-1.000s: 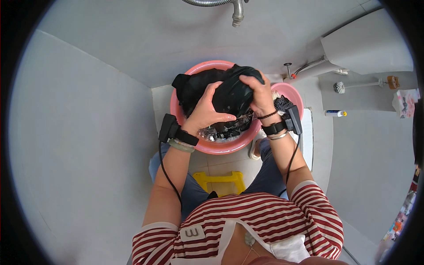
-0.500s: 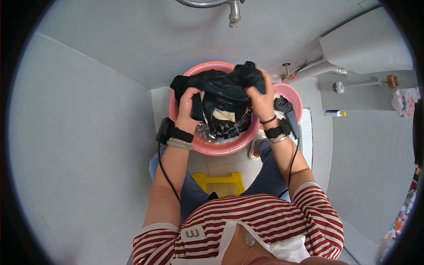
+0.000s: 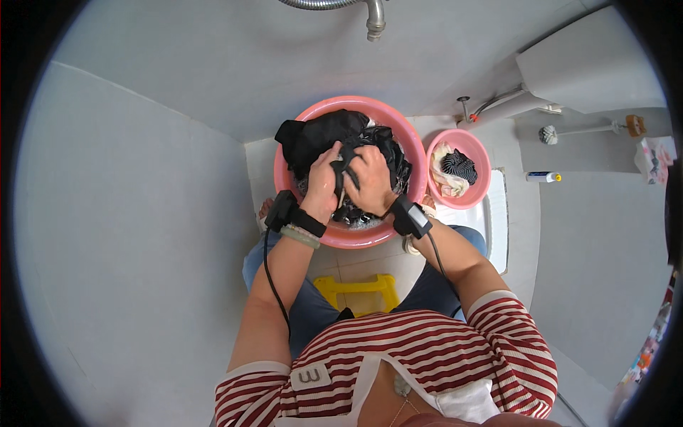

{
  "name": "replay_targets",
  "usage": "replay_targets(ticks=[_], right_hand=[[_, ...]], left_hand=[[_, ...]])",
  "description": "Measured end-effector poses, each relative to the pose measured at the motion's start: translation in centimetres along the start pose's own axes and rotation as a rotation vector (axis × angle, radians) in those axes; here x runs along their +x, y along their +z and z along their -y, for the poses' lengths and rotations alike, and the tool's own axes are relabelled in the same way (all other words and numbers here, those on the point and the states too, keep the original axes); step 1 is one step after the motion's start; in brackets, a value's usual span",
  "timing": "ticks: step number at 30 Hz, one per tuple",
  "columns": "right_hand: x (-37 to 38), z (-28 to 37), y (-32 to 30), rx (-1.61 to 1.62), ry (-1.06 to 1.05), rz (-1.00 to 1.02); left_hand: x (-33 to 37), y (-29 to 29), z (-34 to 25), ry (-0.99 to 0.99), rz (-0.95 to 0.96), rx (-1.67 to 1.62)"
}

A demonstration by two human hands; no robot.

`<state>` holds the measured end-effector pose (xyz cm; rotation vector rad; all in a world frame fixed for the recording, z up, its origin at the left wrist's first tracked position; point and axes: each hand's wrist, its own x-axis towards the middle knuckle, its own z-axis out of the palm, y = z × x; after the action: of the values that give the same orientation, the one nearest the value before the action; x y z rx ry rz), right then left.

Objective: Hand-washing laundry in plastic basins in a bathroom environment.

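Observation:
A large pink basin (image 3: pixel 417 153) holds soapy water and a wet black garment (image 3: pixel 316 139). Over its middle, both my hands grip a bunched part of that black cloth, close together. My left hand (image 3: pixel 325 181) has its fingers curled round the left side of the bunch. From the right, my right hand (image 3: pixel 371 181) closes over it, the knuckles upward. Part of the garment bulges over the basin's far left rim. Foam and wet folds show around and below my hands.
Right of the basin, a smaller pink basin (image 3: pixel 486 171) holds a black-and-white striped cloth (image 3: pixel 459 166) and a cream cloth (image 3: pixel 449 186). A yellow stool (image 3: pixel 356 286) stands between my legs. A metal tap (image 3: pixel 376 28) juts from the wall above. A white bottle (image 3: pixel 542 176) lies at right.
Both hands have come down and together over the basin's middle. The black garment, spread between them before, now lies lower, with part bunched in my hands.

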<state>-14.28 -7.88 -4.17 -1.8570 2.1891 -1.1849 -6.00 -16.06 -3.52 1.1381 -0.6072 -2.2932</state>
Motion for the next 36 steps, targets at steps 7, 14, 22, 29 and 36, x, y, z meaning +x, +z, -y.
replay_targets(ticks=[7, 14, 22, 29, 36], right_hand=[[0.1, 1.9, -0.3, 0.027, -0.002, -0.043], [2.5, -2.2, -2.3, 0.267, 0.215, 0.161], [-0.8, -5.4, 0.7, 0.637, 0.307, 0.787], [-1.6, -3.8, 1.4, 0.293, 0.222, 0.556], [-3.6, -7.5, 2.5, -0.351, 0.187, 0.513]], left_hand=[[0.8, -0.5, 0.0, 0.018, 0.109, -0.017], [-1.3, -0.6, -3.9, 0.042, 0.220, 0.106], [-2.6, -1.5, -5.9, 0.152, 0.325, -0.023], [-3.8, -4.7, -7.8, 0.251, 0.388, -0.276], [-3.4, -6.8, -7.8, 0.365, 0.555, -0.262]])
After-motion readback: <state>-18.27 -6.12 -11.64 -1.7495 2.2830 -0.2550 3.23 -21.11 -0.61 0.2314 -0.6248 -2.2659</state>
